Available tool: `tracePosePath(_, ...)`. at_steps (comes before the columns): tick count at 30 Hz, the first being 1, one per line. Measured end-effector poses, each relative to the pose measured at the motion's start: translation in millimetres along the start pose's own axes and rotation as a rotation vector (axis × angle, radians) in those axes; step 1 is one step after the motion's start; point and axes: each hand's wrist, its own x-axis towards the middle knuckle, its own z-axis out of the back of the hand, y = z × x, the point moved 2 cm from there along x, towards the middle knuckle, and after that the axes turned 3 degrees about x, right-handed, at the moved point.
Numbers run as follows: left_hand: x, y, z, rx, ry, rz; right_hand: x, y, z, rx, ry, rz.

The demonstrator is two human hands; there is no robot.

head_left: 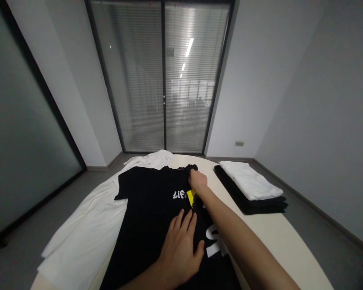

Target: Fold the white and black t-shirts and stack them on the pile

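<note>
Because the right hand grips the black shirt near its collar, tugging might crease fabric under the open left hand.

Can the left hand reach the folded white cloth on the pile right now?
Probably not easily. The left hand lies on the black shirt, and the right arm stretches between it and the folded white cloth. It would likely have to go over that arm.
</note>
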Motion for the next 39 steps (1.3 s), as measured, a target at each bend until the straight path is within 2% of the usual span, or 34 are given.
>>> tracePosePath(5,2,-2,3.6,0.008,-0.025,-0.002,3,-10,7,0.049,-0.086,-0.031)
tracePosePath(10,3,-2,4.1,0.026,-0.005,-0.005,4,-15,2,0.135,-0.012,0.129)
tracePosePath(17,-1,-6,7.5,0.038,-0.003,-0.037,-21,-18,-9,0.174,-0.021,0.284)
tracePosePath(21,-4,-7,6.1,0.034,0.042,-0.089,-38,-24,-28,0.181,0.064,0.329)
tracePosePath(24,-8,-8,5.2,0.039,0.055,-0.106,-45,-28,-34,0.214,0.088,0.32)
tracePosePath(28,-13,-9,6.0,0.045,0.073,-0.146,-51,-37,-19,0.315,-0.032,0.311)
tracePosePath(30,-14,-10,7.8,0.049,0.067,-0.15,-53,-48,-8,0.3,-0.094,0.22)
tracePosePath(32,-14,-13,11.0,0.059,0.063,-0.17,-58,-63,2,0.243,-0.096,0.106)
tracePosePath(34,-14,-18,15.0,0.065,0.096,-0.264,-64,-77,9,0.2,-0.069,0.041)
tracePosePath(39,-25,-37,23.8,0.015,0.3,-0.686,-90,-100,18,0.199,-0.013,0.027)
